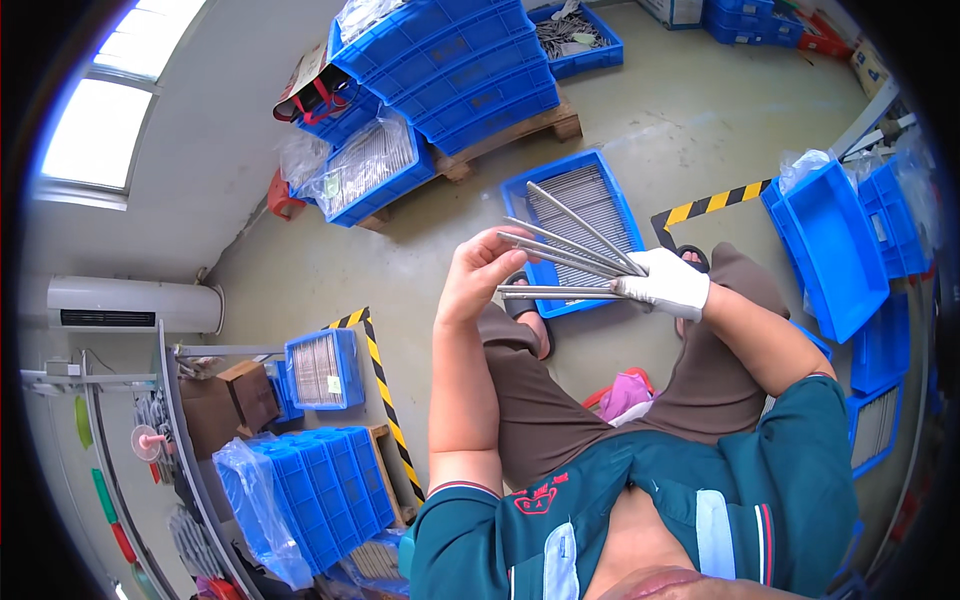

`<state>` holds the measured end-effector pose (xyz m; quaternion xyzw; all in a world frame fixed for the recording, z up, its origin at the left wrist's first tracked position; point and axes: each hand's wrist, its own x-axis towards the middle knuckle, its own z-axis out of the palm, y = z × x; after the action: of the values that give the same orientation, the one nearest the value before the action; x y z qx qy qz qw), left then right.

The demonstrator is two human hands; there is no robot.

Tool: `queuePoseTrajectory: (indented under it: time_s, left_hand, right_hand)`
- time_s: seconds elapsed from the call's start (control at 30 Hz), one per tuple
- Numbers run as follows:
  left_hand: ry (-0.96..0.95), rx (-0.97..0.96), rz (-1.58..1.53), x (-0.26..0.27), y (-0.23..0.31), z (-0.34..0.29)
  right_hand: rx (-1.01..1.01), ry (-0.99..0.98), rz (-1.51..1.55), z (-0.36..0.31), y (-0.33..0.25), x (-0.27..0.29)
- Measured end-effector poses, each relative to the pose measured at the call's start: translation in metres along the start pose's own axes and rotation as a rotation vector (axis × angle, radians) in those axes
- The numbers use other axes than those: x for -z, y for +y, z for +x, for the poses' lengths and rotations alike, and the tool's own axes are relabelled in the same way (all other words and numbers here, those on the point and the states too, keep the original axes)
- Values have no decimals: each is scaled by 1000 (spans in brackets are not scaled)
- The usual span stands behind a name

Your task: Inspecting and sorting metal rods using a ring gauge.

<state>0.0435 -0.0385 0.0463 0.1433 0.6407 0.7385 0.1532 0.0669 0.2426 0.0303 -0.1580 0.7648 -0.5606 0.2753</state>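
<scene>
My right hand point(668, 281), in a white glove, is closed around one end of several thin grey metal rods point(572, 243), which fan out to the left. My left hand point(482, 268) is bare; its curled thumb and fingers pinch at the far ends of the middle rods. One rod points up and away from the bunch, and others lie almost level below. Beneath the rods, on the floor between my feet, sits a blue crate point(625, 205) filled with rows of similar rods.
Stacked blue crates point(455, 75) stand on a wooden pallet point(520, 133) ahead. More crates point(320, 490) rise at the left, and empty blue trays point(835, 250) lean at the right. Yellow-black tape point(385, 410) marks the floor. A red container with pink cloth point(627, 393) sits between my legs.
</scene>
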Motion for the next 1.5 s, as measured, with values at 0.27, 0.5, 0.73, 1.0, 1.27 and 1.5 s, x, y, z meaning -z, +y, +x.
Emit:
queuePoseTrajectory:
  time_s: [0.27, 0.5, 0.73, 1.0, 1.27, 1.5]
  left_hand:
    - [250, -134, -31, 5, 0, 2]
    - [124, -47, -298, -6, -5, 2]
    - [202, 6, -111, -3, -5, 1]
    - [208, 69, 42, 3, -5, -1]
    - [73, -14, -105, 3, -2, -2]
    - [303, 19, 90, 13, -8, -3]
  right_hand:
    - [-284, -155, 333, -7, -12, 10]
    - [-184, 35, 86, -2, -6, 2]
    - [65, 230, -470, -3, -8, 3]
    - [123, 299, -793, -6, -13, 3]
    - [-66, 64, -305, -2, -8, 7]
    - [109, 277, -786, -6, -13, 3]
